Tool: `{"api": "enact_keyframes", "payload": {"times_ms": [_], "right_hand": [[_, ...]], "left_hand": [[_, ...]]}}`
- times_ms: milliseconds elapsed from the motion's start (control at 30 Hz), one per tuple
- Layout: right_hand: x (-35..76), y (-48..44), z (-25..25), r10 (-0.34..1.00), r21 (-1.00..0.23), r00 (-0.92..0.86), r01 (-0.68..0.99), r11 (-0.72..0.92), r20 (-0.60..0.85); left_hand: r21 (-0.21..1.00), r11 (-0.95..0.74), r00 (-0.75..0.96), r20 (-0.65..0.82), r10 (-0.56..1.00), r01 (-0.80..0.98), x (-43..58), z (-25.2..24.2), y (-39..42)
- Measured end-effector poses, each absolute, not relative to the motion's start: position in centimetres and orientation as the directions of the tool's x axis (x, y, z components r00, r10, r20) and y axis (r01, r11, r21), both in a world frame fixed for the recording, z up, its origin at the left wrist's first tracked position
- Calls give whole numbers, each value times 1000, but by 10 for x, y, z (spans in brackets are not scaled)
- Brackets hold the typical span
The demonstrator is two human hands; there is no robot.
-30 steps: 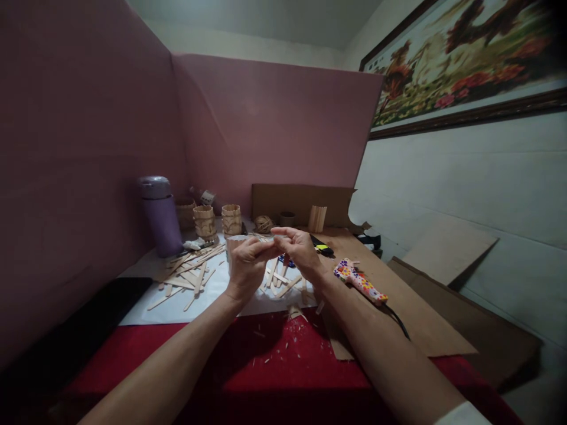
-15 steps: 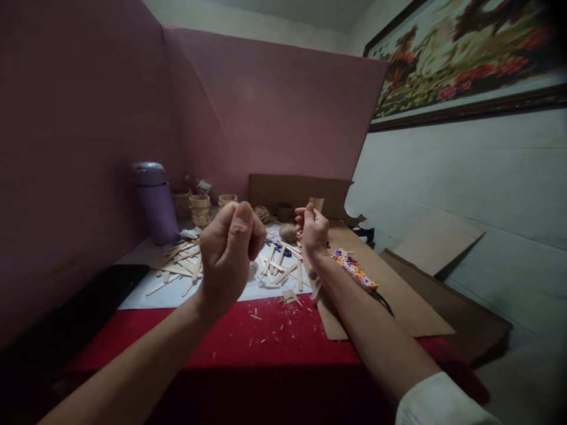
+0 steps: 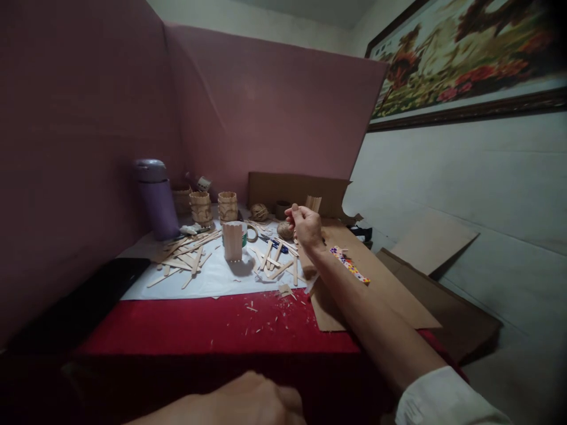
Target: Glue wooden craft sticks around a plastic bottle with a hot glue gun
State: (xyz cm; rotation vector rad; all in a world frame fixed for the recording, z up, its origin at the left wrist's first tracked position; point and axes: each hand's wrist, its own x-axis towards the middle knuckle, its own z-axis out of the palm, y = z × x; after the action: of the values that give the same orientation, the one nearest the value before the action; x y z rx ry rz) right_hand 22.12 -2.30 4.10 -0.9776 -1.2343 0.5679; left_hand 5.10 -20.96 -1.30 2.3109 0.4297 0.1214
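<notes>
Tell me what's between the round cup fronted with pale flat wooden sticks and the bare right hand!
In the head view, between the cup and the right hand lie a brownish ring, blue-handled scissors, a brown twine ball and loose wooden sticks.

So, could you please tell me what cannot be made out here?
All in the head view:
Left hand: cut off by the bottom edge; whether it holds anything is unclear.
Right hand: its curl hides any contents.
Twine ball: partly hidden behind the right hand.
Cardboard sheet: partly covered by the right forearm.
</notes>
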Motion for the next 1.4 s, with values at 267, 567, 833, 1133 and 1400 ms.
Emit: {"api": "enact_keyframes", "payload": {"times_ms": [267,567,833,1133,1400], "right_hand": [[228,-34,11,724,-790,317,273,549,613],[230,-45,4,627,-617,181,511,598,758],[228,-50,4,624,-546,97,600,585,775],[230,-45,-2,555,-470,82,642,606,828],[231,-42,-3,526,-437,72,657,614,847]], "left_hand": [[392,-568,539,193,820,724,19,17,-144],[257,-576,569,110,815,776,20,3,-142],[402,-609,597,171,784,684,61,3,-120],[299,-596,605,71,793,746,83,0,-112],[238,-605,603,87,793,760,71,8,-118]]}}
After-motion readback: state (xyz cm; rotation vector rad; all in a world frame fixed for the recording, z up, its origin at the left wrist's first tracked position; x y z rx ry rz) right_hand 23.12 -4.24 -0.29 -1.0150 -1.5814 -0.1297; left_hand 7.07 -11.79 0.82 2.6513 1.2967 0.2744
